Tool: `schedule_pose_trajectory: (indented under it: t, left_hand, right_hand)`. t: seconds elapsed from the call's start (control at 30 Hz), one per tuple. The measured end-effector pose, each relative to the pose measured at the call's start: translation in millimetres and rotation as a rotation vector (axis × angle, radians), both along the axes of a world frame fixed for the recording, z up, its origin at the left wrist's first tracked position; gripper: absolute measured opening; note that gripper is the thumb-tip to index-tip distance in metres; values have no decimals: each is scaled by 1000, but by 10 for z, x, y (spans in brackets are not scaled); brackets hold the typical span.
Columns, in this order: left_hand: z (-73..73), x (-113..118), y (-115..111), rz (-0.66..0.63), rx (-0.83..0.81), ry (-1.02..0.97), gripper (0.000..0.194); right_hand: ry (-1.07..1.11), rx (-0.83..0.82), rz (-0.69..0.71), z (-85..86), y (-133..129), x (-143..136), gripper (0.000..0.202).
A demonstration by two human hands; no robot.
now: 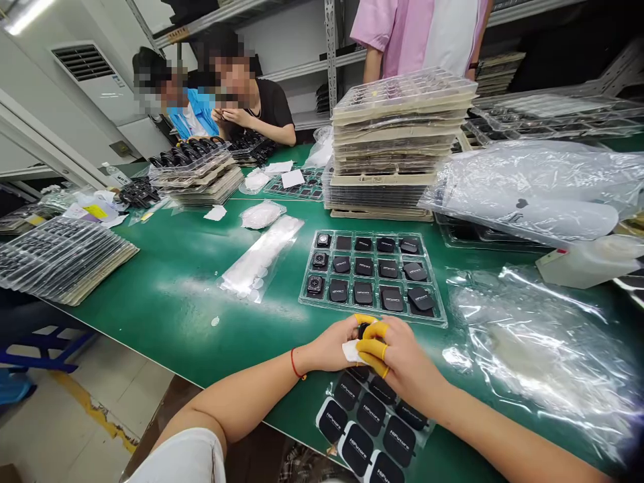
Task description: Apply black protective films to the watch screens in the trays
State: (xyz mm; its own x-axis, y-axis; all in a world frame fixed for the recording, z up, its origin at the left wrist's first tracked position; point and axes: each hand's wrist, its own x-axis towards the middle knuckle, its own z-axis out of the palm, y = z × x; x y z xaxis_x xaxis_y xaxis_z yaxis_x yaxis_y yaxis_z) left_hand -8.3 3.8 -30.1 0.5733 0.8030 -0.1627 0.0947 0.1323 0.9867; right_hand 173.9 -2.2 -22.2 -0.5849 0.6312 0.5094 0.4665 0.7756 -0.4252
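Observation:
My left hand (329,347), with a red string round its wrist, is closed round a small black watch body (363,329), mostly hidden by fingers. My right hand (405,352) wears yellow finger cots and bends over the same spot, its fingers closed on a white wipe (351,352). Just beyond my hands lies a clear tray (372,312) with watch bodies (315,285) down its left column and black "HiFuture" squares (363,292) in other compartments. Below my hands a sheet of black HiFuture stickers (373,414) lies partly under my right forearm.
A tall tray stack (397,144) stands behind the tray. Clear plastic bags (533,335) and a white bottle (578,265) lie right. A bag of round clear films (264,258) lies left, with more stacked trays (60,258) beyond. Several people (266,107) are across the green table (166,288).

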Motion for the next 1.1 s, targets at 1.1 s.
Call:
schedule_pose_trajectory:
  t: [1.1]
  left_hand:
    - [66,-49,21,74,125,124,60]
  right_hand:
    - [24,-12,-5,85,-33,28,18]
